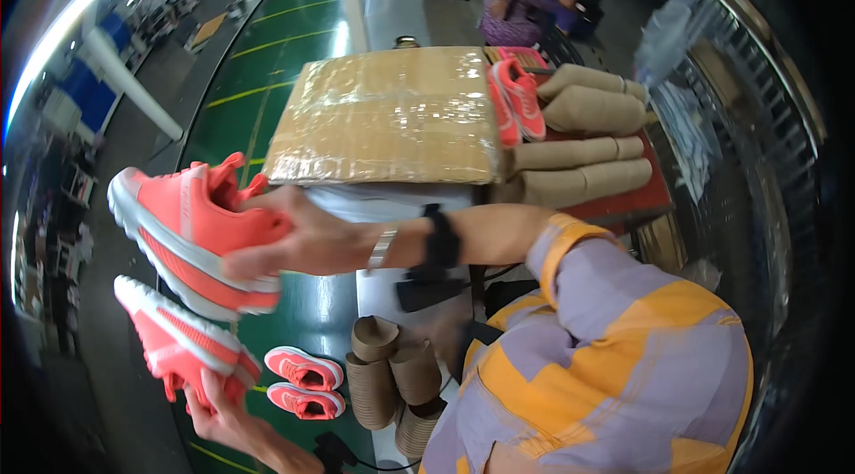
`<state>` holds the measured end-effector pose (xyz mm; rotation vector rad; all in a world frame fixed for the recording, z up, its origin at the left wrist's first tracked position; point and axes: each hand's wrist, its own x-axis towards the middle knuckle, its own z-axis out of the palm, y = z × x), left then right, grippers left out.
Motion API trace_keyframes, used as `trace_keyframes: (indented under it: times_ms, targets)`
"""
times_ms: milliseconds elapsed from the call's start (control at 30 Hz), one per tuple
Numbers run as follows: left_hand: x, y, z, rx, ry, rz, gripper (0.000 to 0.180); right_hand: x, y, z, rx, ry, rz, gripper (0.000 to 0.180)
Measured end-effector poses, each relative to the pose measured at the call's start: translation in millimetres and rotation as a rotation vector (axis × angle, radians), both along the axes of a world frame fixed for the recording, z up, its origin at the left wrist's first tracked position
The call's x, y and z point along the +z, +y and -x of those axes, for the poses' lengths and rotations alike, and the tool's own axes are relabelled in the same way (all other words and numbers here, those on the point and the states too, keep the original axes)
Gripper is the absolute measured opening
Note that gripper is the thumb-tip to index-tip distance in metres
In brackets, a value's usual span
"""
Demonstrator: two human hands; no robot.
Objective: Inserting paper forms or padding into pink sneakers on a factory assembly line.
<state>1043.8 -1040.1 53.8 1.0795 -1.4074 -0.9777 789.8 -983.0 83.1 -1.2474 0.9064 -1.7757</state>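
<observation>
My right hand (298, 229) grips a coral-pink sneaker (191, 216) around its heel, fingers at the collar and thumb on the sole's side. Its white sole faces down toward the second sneaker. Below it my left hand (218, 416) holds the other coral-pink sneaker (183, 332) by the heel end, tilted with its sole facing up. The two soles face each other, slightly apart. Both shoes are over the left side, beside the green conveyor belt (307, 323). A wristband and a black strap are on my right forearm.
Another coral pair (305, 383) lies on the belt. Brown ribbed rolls (370, 380) stand near me. A large taped cardboard box (383, 118) is ahead. Beyond it, more pink sneakers (517, 100) and long brown rolls (579, 167) rest on a red surface. A person (525, 7) bends over at the back.
</observation>
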Motion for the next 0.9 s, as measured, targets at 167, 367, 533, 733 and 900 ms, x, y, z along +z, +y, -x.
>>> trace_keyframes:
  times_ms: [167,367,533,733,900]
  targets:
    - [55.0,106.0,39.7,-0.11,-0.039,0.189,0.032,16.8,196.5,73.7,-0.264,0.427,0.026,0.045]
    - [62.1,189.5,70.5,-0.471,-0.273,0.686,0.031,-7.4,374.6,107.1,-0.861,0.563,-0.186,0.046]
    - [55.0,276.0,181.3,-0.903,-0.254,0.911,0.027,-49.5,520.1,166.4,-1.288,0.566,-0.318,0.038]
    - [1.2,397.9,285.5,-1.262,-0.213,0.879,0.026,-130.1,668.3,246.8,-1.657,0.773,-0.757,0.039]
    - [-35.1,487.0,354.9,-1.412,-0.255,0.973,0.026,-188.0,753.4,289.1,-1.64,0.922,-1.12,0.049]
